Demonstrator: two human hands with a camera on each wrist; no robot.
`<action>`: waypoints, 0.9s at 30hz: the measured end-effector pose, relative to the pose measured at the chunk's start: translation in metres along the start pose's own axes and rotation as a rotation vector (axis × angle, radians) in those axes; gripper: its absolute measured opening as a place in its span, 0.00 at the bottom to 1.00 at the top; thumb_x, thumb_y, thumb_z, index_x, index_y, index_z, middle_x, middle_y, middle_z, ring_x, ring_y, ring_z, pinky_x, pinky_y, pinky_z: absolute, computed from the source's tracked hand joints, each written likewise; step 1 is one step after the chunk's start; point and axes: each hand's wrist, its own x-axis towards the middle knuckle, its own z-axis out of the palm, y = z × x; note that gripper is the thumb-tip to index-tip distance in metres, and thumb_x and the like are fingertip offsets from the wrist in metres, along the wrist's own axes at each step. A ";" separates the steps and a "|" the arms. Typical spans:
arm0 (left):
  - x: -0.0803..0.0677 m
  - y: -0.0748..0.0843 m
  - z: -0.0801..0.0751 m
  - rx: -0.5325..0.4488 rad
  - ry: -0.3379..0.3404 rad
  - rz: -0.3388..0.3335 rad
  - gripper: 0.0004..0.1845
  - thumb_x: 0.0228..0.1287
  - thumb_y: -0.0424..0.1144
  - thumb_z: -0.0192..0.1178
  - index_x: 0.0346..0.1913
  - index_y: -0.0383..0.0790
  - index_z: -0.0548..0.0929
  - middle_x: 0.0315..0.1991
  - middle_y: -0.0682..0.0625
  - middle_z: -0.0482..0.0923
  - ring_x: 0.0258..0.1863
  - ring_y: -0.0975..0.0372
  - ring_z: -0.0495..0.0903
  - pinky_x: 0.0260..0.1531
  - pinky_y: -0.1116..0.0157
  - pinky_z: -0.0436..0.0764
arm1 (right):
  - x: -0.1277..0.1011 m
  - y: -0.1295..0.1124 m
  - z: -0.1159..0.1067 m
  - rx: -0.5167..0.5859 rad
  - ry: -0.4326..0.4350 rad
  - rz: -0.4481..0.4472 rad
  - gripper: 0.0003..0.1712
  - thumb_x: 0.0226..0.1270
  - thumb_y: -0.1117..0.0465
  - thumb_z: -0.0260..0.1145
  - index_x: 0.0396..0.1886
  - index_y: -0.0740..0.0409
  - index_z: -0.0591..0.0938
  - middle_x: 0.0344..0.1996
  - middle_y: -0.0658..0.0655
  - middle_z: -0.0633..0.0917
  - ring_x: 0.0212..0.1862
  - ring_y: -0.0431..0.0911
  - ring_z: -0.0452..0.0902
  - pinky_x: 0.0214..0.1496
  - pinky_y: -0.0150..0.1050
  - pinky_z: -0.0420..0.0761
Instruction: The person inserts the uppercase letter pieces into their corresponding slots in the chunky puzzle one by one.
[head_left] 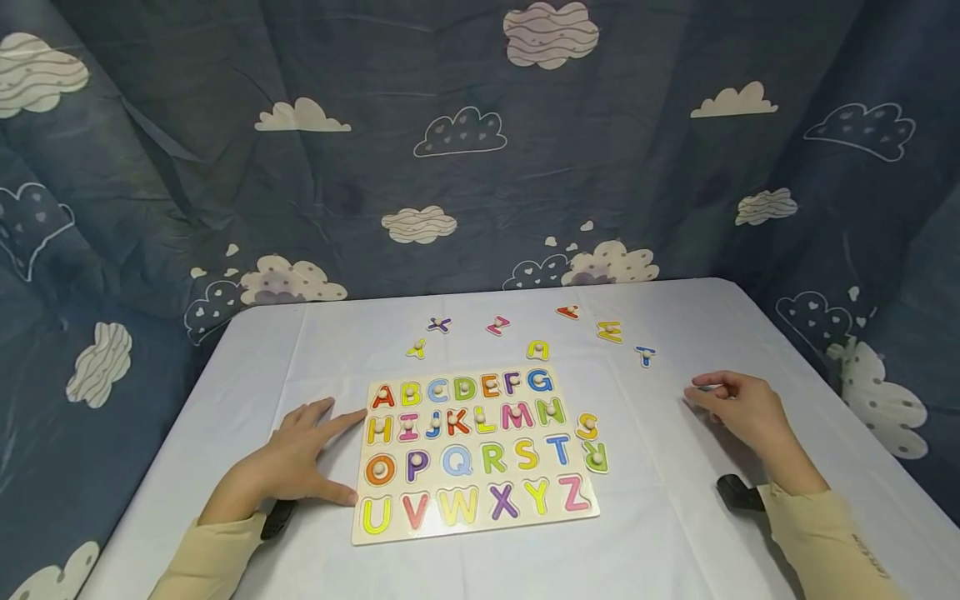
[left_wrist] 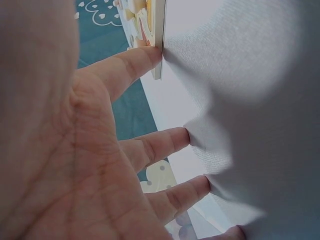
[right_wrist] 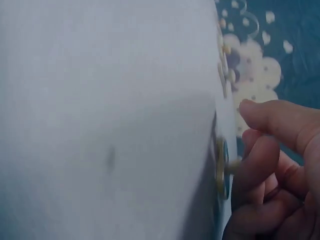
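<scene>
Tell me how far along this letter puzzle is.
Done: pieces with knobs sit in the board from A to P, while the slots Q to Z look bare. In hand: the left hand touches the board's edge, and the right hand seems to pinch one piece by its knob. Left: S and R beside the board, and seven loose pieces beyond it.

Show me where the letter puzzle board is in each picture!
Head: the puzzle board lies mid-table, the left hand touching its left edge.
Left wrist: only its pale edge shows at the top, a fingertip against it.
Right wrist: not in it.
Shared landmark: the white tablecloth.
</scene>
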 end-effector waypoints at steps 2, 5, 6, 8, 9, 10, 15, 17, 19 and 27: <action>0.000 0.000 0.000 0.000 -0.002 -0.001 0.65 0.36 0.66 0.87 0.81 0.53 0.70 0.81 0.24 0.57 0.76 0.21 0.56 0.64 0.19 0.66 | 0.001 0.008 -0.004 -0.006 0.016 0.024 0.27 0.76 0.49 0.72 0.57 0.69 0.84 0.28 0.51 0.82 0.26 0.39 0.75 0.26 0.34 0.77; 0.000 0.001 -0.001 0.003 -0.002 -0.004 0.65 0.36 0.66 0.87 0.81 0.53 0.70 0.81 0.24 0.56 0.76 0.21 0.56 0.64 0.19 0.66 | 0.002 0.015 -0.009 -0.036 0.027 0.037 0.28 0.75 0.47 0.71 0.55 0.69 0.84 0.27 0.51 0.82 0.25 0.39 0.75 0.26 0.35 0.75; 0.000 0.001 -0.001 0.003 -0.002 -0.005 0.65 0.36 0.66 0.87 0.81 0.53 0.70 0.81 0.24 0.56 0.76 0.21 0.56 0.64 0.18 0.66 | 0.002 0.017 -0.010 -0.042 0.025 0.039 0.28 0.75 0.46 0.72 0.55 0.69 0.84 0.26 0.50 0.82 0.25 0.39 0.75 0.26 0.35 0.75; 0.000 0.001 -0.001 0.003 -0.003 -0.006 0.65 0.36 0.66 0.87 0.81 0.53 0.70 0.81 0.24 0.56 0.76 0.21 0.56 0.64 0.18 0.66 | 0.003 0.020 -0.013 -0.057 0.020 0.039 0.28 0.74 0.46 0.72 0.53 0.70 0.85 0.25 0.49 0.82 0.25 0.39 0.75 0.27 0.35 0.75; 0.000 0.001 -0.001 0.003 -0.003 -0.007 0.64 0.36 0.66 0.87 0.81 0.53 0.70 0.81 0.24 0.56 0.76 0.21 0.56 0.64 0.18 0.66 | 0.003 0.021 -0.014 -0.066 0.017 0.041 0.28 0.74 0.46 0.72 0.52 0.70 0.85 0.25 0.49 0.82 0.24 0.39 0.75 0.27 0.35 0.74; -0.001 0.001 -0.001 0.003 -0.003 -0.008 0.64 0.36 0.66 0.87 0.81 0.52 0.70 0.81 0.24 0.56 0.76 0.21 0.56 0.64 0.18 0.66 | 0.004 0.021 -0.015 -0.069 0.013 0.046 0.28 0.73 0.46 0.72 0.52 0.70 0.85 0.24 0.48 0.81 0.25 0.38 0.75 0.27 0.36 0.75; -0.001 0.002 -0.002 0.004 -0.002 -0.007 0.64 0.36 0.66 0.87 0.81 0.52 0.70 0.81 0.24 0.56 0.76 0.21 0.56 0.64 0.18 0.66 | 0.005 0.022 -0.017 -0.084 0.004 0.064 0.30 0.72 0.45 0.73 0.50 0.70 0.85 0.24 0.48 0.81 0.26 0.38 0.75 0.26 0.35 0.76; -0.001 0.002 -0.002 0.002 -0.001 -0.006 0.64 0.36 0.66 0.87 0.81 0.52 0.70 0.80 0.24 0.57 0.76 0.21 0.56 0.64 0.18 0.66 | 0.005 0.022 -0.016 -0.085 0.001 0.043 0.28 0.72 0.46 0.74 0.50 0.70 0.86 0.24 0.48 0.81 0.27 0.38 0.74 0.26 0.34 0.75; -0.001 0.002 -0.002 0.000 0.001 -0.002 0.64 0.36 0.66 0.87 0.81 0.52 0.70 0.80 0.24 0.57 0.76 0.21 0.56 0.64 0.18 0.66 | 0.005 0.021 -0.016 -0.083 -0.004 0.007 0.26 0.71 0.48 0.75 0.50 0.71 0.87 0.26 0.49 0.80 0.28 0.38 0.72 0.26 0.34 0.73; -0.001 0.000 -0.001 0.001 -0.002 0.001 0.64 0.36 0.66 0.87 0.81 0.53 0.70 0.81 0.24 0.56 0.76 0.21 0.56 0.64 0.19 0.66 | 0.004 0.023 -0.018 -0.078 -0.069 -0.052 0.26 0.71 0.50 0.76 0.52 0.71 0.87 0.26 0.50 0.79 0.27 0.38 0.71 0.26 0.33 0.75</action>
